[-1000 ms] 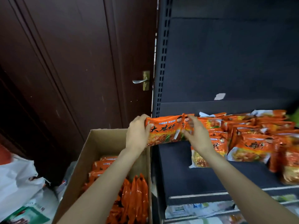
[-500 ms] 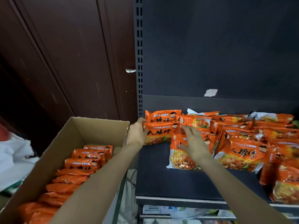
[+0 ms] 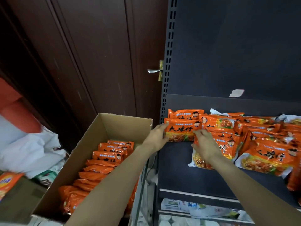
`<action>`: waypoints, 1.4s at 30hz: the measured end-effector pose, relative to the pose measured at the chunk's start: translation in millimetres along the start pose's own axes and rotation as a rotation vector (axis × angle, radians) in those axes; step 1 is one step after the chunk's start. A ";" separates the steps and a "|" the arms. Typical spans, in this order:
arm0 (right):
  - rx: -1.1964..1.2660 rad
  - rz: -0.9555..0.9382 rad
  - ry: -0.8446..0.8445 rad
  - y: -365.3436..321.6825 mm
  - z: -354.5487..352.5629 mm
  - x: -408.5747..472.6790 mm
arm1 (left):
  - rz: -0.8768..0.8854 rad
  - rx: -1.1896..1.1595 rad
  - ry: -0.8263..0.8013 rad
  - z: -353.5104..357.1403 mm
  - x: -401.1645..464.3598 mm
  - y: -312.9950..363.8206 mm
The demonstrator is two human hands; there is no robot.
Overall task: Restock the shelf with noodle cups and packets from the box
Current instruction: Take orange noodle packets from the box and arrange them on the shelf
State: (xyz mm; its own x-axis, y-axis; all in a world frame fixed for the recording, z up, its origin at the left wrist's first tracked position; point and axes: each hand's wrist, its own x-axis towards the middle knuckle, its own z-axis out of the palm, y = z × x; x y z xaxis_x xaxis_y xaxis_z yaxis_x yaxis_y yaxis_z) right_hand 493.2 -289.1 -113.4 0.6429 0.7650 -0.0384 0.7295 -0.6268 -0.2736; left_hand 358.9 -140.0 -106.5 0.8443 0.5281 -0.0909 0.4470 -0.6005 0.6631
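Note:
An orange noodle packet [image 3: 181, 132] lies at the back left of the dark shelf [image 3: 175, 168], partly on top of another packet [image 3: 185, 114]. My left hand [image 3: 156, 137] grips its left end. At the packet's right edge, my right hand [image 3: 204, 145] pinches it with curled fingers. Several more orange packets [image 3: 263, 144] are piled across the right of the shelf. To the left of the shelf stands the open cardboard box [image 3: 123, 121], with several packets [image 3: 110, 154] on edge in a row; my left forearm crosses over it.
A dark wooden door with a metal handle [image 3: 154, 70] stands behind the box. A white plastic bag [image 3: 29, 149] and another orange pack [image 3: 8, 181] lie at the left. The perforated shelf upright [image 3: 167, 62] rises beside the door. Pale packages [image 3: 203, 209] fill the lower shelf.
The packet, held in the air between both hands a second ago, now lies at the shelf's back left. Both hands stay on its ends. The view has shifted left and down.

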 end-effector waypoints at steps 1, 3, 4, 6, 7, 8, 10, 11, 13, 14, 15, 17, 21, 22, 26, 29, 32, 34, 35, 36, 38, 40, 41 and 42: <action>-0.010 -0.003 -0.001 1.3 -0.3 -0.8 | -0.006 -0.019 0.000 1.5 2.9 1.0; -0.031 -0.007 0.000 3.7 -0.1 -1.2 | -0.019 -0.036 -0.003 3.7 7.6 1.2; -0.037 -0.007 0.001 4.6 -0.4 -0.8 | -0.021 -0.032 -0.006 4.8 10.0 1.1; -0.047 -0.005 -0.004 5.9 -1.2 -0.1 | -0.020 -0.026 -0.004 7.6 15.7 0.4; -0.054 -0.003 -0.006 7.1 -1.4 0.2 | -0.023 -0.029 -0.002 9.5 19.3 0.3; -0.063 -0.001 -0.002 8.0 -1.1 1.0 | -0.033 -0.036 0.001 11.6 23.0 0.3; -0.082 -0.006 0.015 10.3 -0.9 2.7 | -0.063 -0.072 0.008 15.3 30.6 1.4; -0.091 -0.010 0.023 12.1 -0.2 3.6 | -0.078 -0.104 0.014 16.6 33.9 2.1; -0.094 -0.022 0.035 15.7 1.9 4.5 | -0.101 -0.171 0.032 18.7 38.1 3.6; -0.089 -0.029 0.042 17.0 2.4 4.4 | -0.110 -0.188 0.042 19.2 39.1 4.5; -0.082 -0.035 0.049 17.4 2.3 4.2 | -0.119 -0.190 0.055 19.2 39.0 5.8; -0.049 -0.054 0.068 14.2 1.7 3.3 | -0.138 -0.166 0.103 15.7 34.7 7.5; 0.098 -0.149 0.119 -17.3 1.5 -0.8 | -0.081 -0.061 0.260 -9.0 -1.4 -2.4; 0.145 -0.172 0.118 -30.3 2.8 -1.6 | -0.066 -0.014 0.292 -17.9 -14.0 -10.4; 0.272 -0.248 0.057 -93.1 19.1 0.2 | -0.087 0.128 0.400 -59.3 -60.4 -65.2; 0.299 -0.287 -0.030 -144.1 41.1 8.6 | -0.207 0.222 0.449 -93.6 -83.4 -120.0; 0.310 -0.281 -0.086 -192.9 68.9 18.0 | -0.350 0.276 0.435 -123.8 -95.1 -173.3; 0.304 -0.249 -0.132 -219.1 90.0 24.8 | -0.373 0.213 0.375 -139.0 -97.1 -204.4; 0.295 -0.229 -0.163 -229.4 100.9 28.5 | -0.369 0.132 0.335 -145.2 -97.2 -217.1; 0.284 -0.213 -0.192 -237.6 112.4 32.5 | -0.367 0.050 0.278 -150.5 -97.3 -230.1; 0.257 -0.172 -0.254 -247.2 132.9 39.8 | -0.350 -0.028 0.148 -157.4 -98.9 -248.5; 0.220 -0.117 -0.319 -253.8 153.4 47.0 | -0.338 -0.103 0.087 -159.7 -102.1 -263.2; 0.208 -0.089 -0.348 -254.7 161.7 49.9 | -0.331 -0.151 0.087 -158.8 -103.4 -266.7; 0.206 -0.065 -0.380 -254.6 169.0 52.2 | -0.330 -0.195 0.100 -156.9 -104.2 -269.8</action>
State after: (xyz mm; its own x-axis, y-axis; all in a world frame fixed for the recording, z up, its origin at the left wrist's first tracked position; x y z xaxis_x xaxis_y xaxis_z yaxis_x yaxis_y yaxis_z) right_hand 301.6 -64.5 -208.1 0.4380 0.8259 -0.3552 0.6790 -0.5628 -0.4714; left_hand 103.9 61.1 -159.3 0.6277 0.7351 -0.2562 0.6165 -0.2685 0.7402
